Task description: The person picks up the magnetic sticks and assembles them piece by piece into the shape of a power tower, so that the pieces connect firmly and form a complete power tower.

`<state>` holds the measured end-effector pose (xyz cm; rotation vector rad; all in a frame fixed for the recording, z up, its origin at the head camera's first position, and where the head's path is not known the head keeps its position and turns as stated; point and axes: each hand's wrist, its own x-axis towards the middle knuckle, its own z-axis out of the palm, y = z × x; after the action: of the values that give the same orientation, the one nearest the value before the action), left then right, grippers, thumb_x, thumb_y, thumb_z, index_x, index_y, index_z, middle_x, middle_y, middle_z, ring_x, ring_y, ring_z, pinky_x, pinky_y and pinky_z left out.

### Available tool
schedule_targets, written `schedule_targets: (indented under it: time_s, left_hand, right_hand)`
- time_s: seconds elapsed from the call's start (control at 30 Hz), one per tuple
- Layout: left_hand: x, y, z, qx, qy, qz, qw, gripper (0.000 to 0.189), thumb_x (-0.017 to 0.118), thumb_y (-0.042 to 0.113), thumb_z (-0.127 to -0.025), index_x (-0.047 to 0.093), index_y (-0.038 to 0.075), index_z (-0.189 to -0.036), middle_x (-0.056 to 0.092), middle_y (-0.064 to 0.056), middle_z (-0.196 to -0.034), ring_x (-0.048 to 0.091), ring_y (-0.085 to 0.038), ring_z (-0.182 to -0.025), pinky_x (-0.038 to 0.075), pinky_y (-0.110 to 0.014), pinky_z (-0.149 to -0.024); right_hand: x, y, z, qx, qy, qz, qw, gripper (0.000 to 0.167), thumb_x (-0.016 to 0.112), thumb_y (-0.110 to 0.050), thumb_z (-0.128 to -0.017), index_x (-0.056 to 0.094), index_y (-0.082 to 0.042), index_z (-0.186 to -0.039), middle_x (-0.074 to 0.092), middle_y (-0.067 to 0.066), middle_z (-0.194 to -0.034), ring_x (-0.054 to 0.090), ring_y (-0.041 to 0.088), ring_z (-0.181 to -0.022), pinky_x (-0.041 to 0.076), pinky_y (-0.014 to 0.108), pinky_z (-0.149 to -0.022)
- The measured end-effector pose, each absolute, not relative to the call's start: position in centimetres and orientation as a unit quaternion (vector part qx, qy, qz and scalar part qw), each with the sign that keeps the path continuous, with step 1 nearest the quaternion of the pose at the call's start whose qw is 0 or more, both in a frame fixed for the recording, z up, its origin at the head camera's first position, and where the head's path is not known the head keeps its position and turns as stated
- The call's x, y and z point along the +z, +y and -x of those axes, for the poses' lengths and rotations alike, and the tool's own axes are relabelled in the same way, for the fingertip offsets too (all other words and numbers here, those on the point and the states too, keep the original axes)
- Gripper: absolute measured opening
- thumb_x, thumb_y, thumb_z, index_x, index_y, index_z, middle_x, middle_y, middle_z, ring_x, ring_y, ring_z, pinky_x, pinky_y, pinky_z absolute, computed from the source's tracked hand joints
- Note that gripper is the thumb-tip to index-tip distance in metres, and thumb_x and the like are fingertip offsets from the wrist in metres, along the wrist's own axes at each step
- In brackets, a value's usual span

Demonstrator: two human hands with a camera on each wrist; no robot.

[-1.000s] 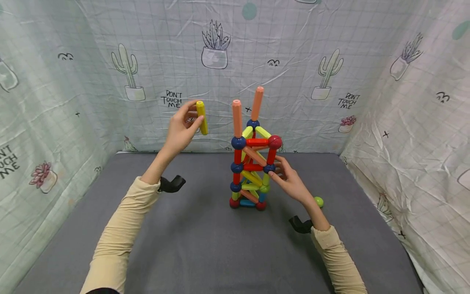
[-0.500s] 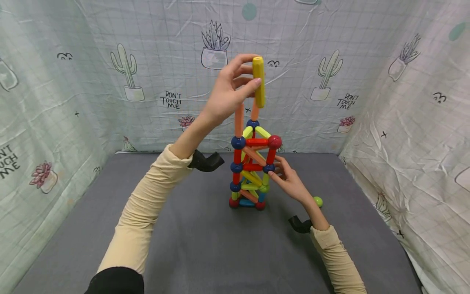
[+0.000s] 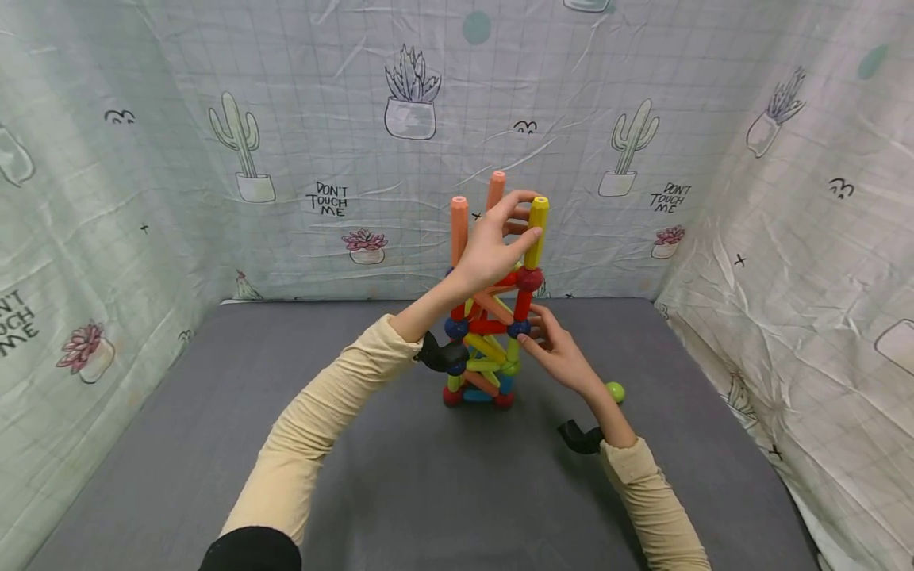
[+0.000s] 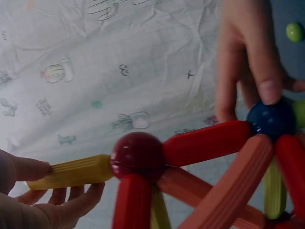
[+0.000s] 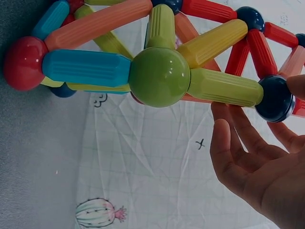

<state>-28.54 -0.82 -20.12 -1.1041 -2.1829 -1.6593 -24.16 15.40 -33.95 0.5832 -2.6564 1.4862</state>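
A tower of colored magnetic rods and balls [image 3: 489, 327] stands upright on the grey table. My left hand [image 3: 493, 247] pinches a yellow rod [image 3: 535, 238] between thumb and fingers. In the left wrist view, that rod's end meets the dark red ball [image 4: 137, 155] at the tower's top right corner. Lower down, my right hand [image 3: 560, 355] holds the dark blue ball [image 5: 275, 98] on the tower's right side, thumb on one side and fingers beyond. Two orange rods [image 3: 459, 230] rise from the tower's other top corners. My left forearm and hand partly cover the tower's left side.
A loose lime green ball [image 3: 616, 392] lies on the grey tabletop [image 3: 457, 492], just right of my right wrist. Behind the table hangs a pale patterned cloth [image 3: 300, 143], which also runs along both sides.
My left hand has carried the yellow rod rightward, up and over the tower, then down onto the dark red ball. The right hand has stayed at the blue ball.
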Motion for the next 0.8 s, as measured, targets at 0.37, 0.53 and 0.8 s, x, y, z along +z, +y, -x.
schedule_targets:
  time_s: [0.37, 0.53, 0.8]
  left_hand:
    - [-18.2, -2.1, 27.5, -0.597, -0.682, 0.39, 0.163, 0.048, 0.054, 0.001, -0.086, 0.037, 0.0, -0.13, 0.048, -0.019, -0.123, 0.054, -0.026, -0.11, 0.046, -0.027, -0.089]
    - [-16.9, -4.5, 26.6, -0.559, -0.613, 0.452, 0.328, 0.04, 0.055, -0.003, -0.083, 0.043, -0.011, -0.121, 0.054, -0.024, -0.112, 0.056, -0.025, -0.105, 0.048, -0.027, -0.086]
    - [-21.5, -7.8, 27.8, -0.487, -0.677, 0.384, 0.396, 0.046, 0.059, 0.006, -0.084, 0.041, -0.008, -0.123, 0.055, -0.021, -0.108, 0.056, -0.027, -0.097, 0.049, -0.032, -0.077]
  right_hand:
    - [-35.5, 16.7, 25.0, 0.476, -0.856, -0.197, 0.034, 0.051, 0.049, -0.017, -0.092, 0.027, -0.015, -0.137, 0.048, 0.021, -0.124, 0.056, 0.034, -0.101, 0.048, 0.042, -0.079]
    - [-36.6, 18.8, 24.7, 0.415, -0.887, -0.194, 0.063, 0.047, 0.049, -0.02, -0.092, 0.031, -0.014, -0.135, 0.054, 0.017, -0.119, 0.058, 0.03, -0.097, 0.048, 0.039, -0.076]
    - [-39.4, 23.6, 23.5, 0.264, -0.939, -0.193, 0.109, 0.044, 0.057, -0.012, -0.086, 0.042, -0.004, -0.127, 0.055, 0.019, -0.109, 0.059, 0.03, -0.088, 0.049, 0.04, -0.068]
